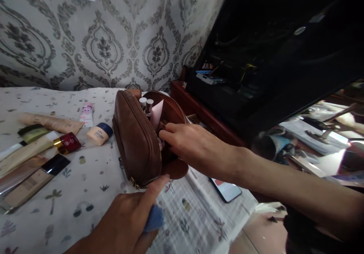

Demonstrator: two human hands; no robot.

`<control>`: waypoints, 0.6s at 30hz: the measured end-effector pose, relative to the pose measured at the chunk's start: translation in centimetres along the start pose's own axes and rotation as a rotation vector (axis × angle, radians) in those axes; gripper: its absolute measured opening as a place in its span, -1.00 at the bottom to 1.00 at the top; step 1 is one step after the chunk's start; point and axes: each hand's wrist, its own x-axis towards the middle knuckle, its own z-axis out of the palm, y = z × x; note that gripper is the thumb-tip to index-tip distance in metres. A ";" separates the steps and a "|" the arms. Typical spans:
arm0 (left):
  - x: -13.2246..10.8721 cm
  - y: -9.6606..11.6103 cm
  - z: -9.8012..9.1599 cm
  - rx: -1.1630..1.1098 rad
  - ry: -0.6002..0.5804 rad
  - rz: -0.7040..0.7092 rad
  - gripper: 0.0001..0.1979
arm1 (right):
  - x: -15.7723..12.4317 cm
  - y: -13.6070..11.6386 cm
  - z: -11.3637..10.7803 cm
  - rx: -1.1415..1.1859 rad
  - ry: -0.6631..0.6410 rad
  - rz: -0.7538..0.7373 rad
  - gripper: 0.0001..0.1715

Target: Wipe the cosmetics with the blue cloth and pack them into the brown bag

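Observation:
A brown leather pouch [136, 140] stands open on the patterned bedsheet [71, 201], with small bottles [145, 103] and a pink card [157, 113] sticking out of it. My right hand [196, 148] reaches into the pouch's opening, its fingertips curled inside and partly hidden. My left hand [125, 220] is at the pouch's near bottom corner, its forefinger touching the zip end, while the other fingers close on a blue cloth [155, 218].
Several cosmetic tubes and boxes [31, 159], a red jar [68, 142] and a cream jar with blue lid [99, 133] lie at left. A phone [227, 189] lies near the bed's right edge. A dark wooden shelf [204, 113] stands at right.

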 end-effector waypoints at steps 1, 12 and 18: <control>0.0 0.2 -0.2 0.003 -0.004 -0.006 -0.22 | 0.2 -0.1 0.0 -0.028 -0.022 -0.004 -0.83; -0.3 0.7 -0.5 0.044 -0.007 -0.010 -0.23 | 0.8 -0.1 1.1 -0.134 -0.104 -0.040 -0.88; -0.4 1.0 -0.6 0.058 0.011 -0.031 -0.28 | -0.2 0.1 0.1 -0.022 -0.028 -0.027 -0.80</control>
